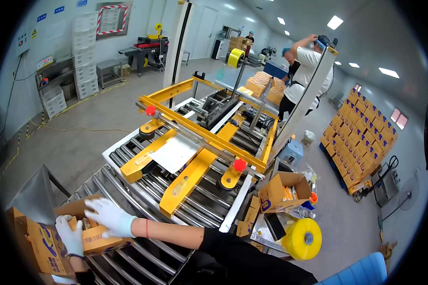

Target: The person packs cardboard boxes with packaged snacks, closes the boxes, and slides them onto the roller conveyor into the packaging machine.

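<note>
A cardboard box (97, 241) with printed sides sits at lower left on the roller conveyor, its top open and some small packed items showing inside. My left hand (70, 236), in a white glove, grips this box at its left wall. Above its right side is my right hand (110, 216), also gloved, fingers spread and flat; whether it touches the flap I cannot tell. A second open cardboard box (42, 240) with a blue logo stands just left of my left hand.
Ahead, a carton-sealing machine with a yellow frame (176, 124) spans the rollers (152, 252). A yellow tape roll (304, 239), a phone (274, 226) and an open carton (276, 194) are on my right. Stacked cartons (359, 137) stand farther right. People (314, 71) are at the back.
</note>
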Demonstrator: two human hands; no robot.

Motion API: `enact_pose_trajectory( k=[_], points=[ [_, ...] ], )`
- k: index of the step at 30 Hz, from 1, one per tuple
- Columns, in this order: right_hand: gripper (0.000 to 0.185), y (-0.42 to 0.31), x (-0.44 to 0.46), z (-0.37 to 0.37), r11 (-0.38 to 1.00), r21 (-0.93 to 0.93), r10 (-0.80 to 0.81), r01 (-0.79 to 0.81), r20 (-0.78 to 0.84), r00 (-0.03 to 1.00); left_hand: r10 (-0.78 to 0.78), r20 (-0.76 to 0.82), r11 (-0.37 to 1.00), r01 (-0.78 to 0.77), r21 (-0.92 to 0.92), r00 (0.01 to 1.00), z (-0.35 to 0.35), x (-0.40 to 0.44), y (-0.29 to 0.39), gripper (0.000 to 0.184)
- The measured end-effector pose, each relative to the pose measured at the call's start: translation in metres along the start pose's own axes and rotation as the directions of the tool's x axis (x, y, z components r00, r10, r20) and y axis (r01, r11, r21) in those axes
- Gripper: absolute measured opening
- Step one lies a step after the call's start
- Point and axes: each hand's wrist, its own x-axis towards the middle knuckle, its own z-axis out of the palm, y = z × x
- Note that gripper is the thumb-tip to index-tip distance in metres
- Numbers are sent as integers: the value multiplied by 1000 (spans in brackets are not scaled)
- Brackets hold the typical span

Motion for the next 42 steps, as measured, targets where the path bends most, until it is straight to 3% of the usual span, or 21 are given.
enact_pose_trajectory(
  k=[2,4,5,11,12,13,18,21,22,23,25,26,27,29,31,33,35,37,38,39,42],
  points=[
    [90,-11,14,-6,935,-356,-63,4,-155,986,-123,-17,981,124,150,992,21,6,-6,34],
    [100,-28,1,2,971,-234,11,-39,-121,993,-399,-104,589,168,-791,911,42,-5,-49,28],
    [94,-28,-13,26,999,-46,10,-10,0,1000,-448,-7,419,203,-885,894,43,-16,-71,29],
    [91,-20,-44,-6,753,-640,114,-152,-100,988,-226,352,41,370,-928,908,123,-44,80,42],
    [91,8,-47,-10,637,-764,69,-108,-83,994,-218,121,515,220,-828,968,96,-38,155,47],
    [91,39,-36,2,509,-859,26,-52,-45,999,-203,125,353,192,-916,971,107,-51,162,51],
    [60,64,-54,-39,723,-686,53,-85,-68,996,61,-240,997,-72,-38,969,-33,-137,170,56],
    [42,80,-59,-35,680,-723,0,-120,-164,986,-714,-211,685,728,-14,668,-111,-184,141,48],
    [39,66,-57,-32,742,-661,72,-113,-90,993,-743,-33,665,743,81,669,-120,-197,120,46],
    [36,49,-55,-30,794,-600,128,-101,2,992,-764,142,645,746,163,629,-117,-206,99,44],
    [36,0,-70,2,990,132,40,-39,-2,999,-389,-27,921,390,15,921,-100,-209,62,35],
    [38,-35,-77,7,962,270,-3,-35,138,990,-364,20,886,353,-299,931,-97,-193,43,37],
    [47,-62,-80,11,957,217,-221,192,119,968,-504,192,588,498,-638,842,-124,-173,69,43],
    [75,-92,-75,11,922,291,-300,257,115,947,-461,-306,861,338,-379,833,-126,-162,72,44],
    [74,-91,-64,15,964,-95,-234,249,145,961,-323,-416,946,306,-109,850,-127,-167,42,49],
    [57,-61,-49,33,930,-60,-344,362,202,917,-424,289,697,514,-501,858,-128,-168,38,51],
    [40,-42,-35,44,920,267,-359,287,278,891,-352,450,823,500,-269,821,-113,-148,36,46],
    [34,-57,-15,30,813,522,-2,-256,443,896,-376,232,864,430,-261,897,-97,-129,28,39],
    [48,-54,-2,36,957,290,-100,16,277,956,-74,-230,992,47,-121,970,-69,-122,5,33],
    [69,-54,18,37,919,3,-393,394,91,915,-71,-409,990,113,79,910,-56,-119,4,30],
    [96,-81,27,33,894,-317,-301,316,97,949,-317,-577,944,310,-113,753,-36,-135,-5,35]
  ],
)
